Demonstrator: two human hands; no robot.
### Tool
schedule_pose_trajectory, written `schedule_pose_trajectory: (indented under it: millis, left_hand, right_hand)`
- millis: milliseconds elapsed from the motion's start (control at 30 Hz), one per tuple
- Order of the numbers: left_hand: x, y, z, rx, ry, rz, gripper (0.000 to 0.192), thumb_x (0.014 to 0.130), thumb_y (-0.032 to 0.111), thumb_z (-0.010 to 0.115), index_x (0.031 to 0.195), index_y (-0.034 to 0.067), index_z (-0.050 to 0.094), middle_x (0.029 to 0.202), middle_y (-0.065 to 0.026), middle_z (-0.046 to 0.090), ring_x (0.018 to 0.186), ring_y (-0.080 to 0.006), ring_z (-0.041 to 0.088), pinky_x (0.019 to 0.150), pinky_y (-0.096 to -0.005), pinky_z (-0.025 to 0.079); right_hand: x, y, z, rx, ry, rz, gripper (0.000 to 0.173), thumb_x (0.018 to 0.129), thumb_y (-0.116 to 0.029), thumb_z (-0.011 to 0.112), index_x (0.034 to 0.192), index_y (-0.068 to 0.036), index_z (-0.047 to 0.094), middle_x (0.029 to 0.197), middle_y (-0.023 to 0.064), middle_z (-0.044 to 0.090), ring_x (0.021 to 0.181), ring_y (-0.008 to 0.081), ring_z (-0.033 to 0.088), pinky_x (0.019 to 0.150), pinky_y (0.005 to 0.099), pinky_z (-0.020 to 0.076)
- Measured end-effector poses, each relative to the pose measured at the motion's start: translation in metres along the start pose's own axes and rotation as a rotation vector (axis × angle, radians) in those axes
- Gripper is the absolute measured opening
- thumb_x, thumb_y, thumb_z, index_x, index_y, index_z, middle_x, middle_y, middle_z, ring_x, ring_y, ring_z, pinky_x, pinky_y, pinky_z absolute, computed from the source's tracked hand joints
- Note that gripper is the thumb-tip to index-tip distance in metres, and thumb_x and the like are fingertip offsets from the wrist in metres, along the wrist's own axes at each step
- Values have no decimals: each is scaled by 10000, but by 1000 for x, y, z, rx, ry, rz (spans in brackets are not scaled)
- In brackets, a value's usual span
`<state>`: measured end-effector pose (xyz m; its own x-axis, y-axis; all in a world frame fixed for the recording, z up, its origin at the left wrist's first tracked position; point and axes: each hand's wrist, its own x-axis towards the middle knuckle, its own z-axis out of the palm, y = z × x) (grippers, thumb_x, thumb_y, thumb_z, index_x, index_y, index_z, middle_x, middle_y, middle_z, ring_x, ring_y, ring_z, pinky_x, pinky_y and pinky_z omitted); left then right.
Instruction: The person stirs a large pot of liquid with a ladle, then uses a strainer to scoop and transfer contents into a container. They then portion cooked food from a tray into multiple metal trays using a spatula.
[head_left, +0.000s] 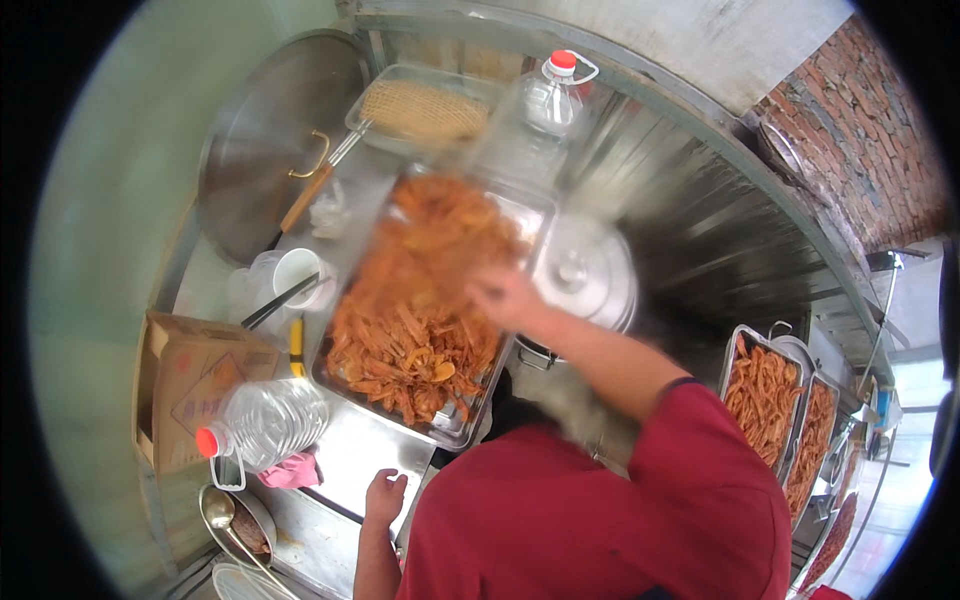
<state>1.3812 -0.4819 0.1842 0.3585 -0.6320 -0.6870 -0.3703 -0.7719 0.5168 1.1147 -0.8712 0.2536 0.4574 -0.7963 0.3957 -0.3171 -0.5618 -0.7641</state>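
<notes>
A large metal tray holds a heap of orange-brown fried food pieces, with a few yellowish round slices among them. My right hand is over the right side of the heap, blurred; whether it pinches a piece cannot be made out. My left hand hangs near the edge of the metal table below the tray, fingers loosely curled, with nothing seen in it. Left of the tray stand a white cup with a dark-handled utensil and a yellow-and-black cutter.
A cardboard box, a clear plastic jug and a pink cloth lie left. Behind are a wire skimmer, a big round lid and another jug. A lidded pot and filled trays are right.
</notes>
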Motion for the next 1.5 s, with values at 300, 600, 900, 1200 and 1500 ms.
schedule_pose_trajectory:
  millis: [300, 600, 900, 1200, 1500]
  left_hand:
    - [-1, -5, 17, -77, 15, -163, 372, 892, 270, 655, 1134, -11, 624, 756, -130, 683, 654, -205, 673, 642, -344, 528]
    - [-6, -22, 4, -90, 4, -166, 352, 888, 263, 657, 1102, -15, 626, 838, -156, 690, 628, -208, 669, 637, -328, 544]
    - [-19, -52, 12, 70, -28, -107, 328, 889, 289, 647, 1052, 5, 654, 853, -167, 703, 772, -280, 691, 710, -379, 549]
    - [-30, -81, 7, 56, 16, -96, 298, 897, 257, 615, 1027, -9, 651, 837, -151, 699, 736, -245, 683, 680, -364, 549]
    - [-49, -74, -1, -192, 37, -253, 249, 904, 187, 616, 1059, -7, 628, 790, -137, 657, 602, -190, 647, 515, -300, 536]
  right_hand:
    - [21, 77, -9, -55, 288, 141, 94, 837, -82, 654, 885, -10, 690, 857, 181, 684, 772, 348, 668, 709, 370, 540]
    - [28, 52, -95, 464, 369, 604, 92, 894, -67, 633, 929, 14, 660, 771, 58, 665, 710, 117, 654, 638, 257, 528]
    - [10, 38, -32, 71, 493, 714, 159, 887, -166, 677, 904, -11, 707, 774, 85, 703, 757, 122, 638, 702, 284, 511]
    - [-34, -29, -50, -5, -4, 190, 123, 867, -117, 644, 930, -21, 689, 860, 168, 676, 805, 329, 663, 720, 371, 531]
    - [12, 39, -65, -125, 221, 323, 126, 865, -107, 668, 929, -6, 706, 833, 115, 715, 765, 200, 702, 689, 308, 546]
